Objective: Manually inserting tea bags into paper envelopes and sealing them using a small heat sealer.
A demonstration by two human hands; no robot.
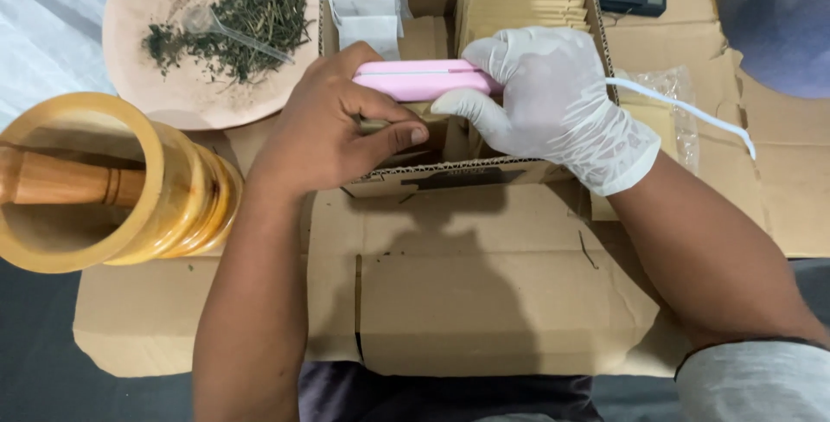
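Both hands grip a pink handheld sealer (424,79) over the cardboard box's (450,175) near edge. The bare left hand (324,128) pinches a mostly hidden tan packet beneath it; the gloved right hand (553,102) wraps its right end.

Both hands grip a pink sealer (424,79) over an open cardboard box (450,175), the bare left hand (324,128) pinching a small packet beneath it, the gloved right hand (553,98) pressing its top, a wooden mortar (104,184) left of them.
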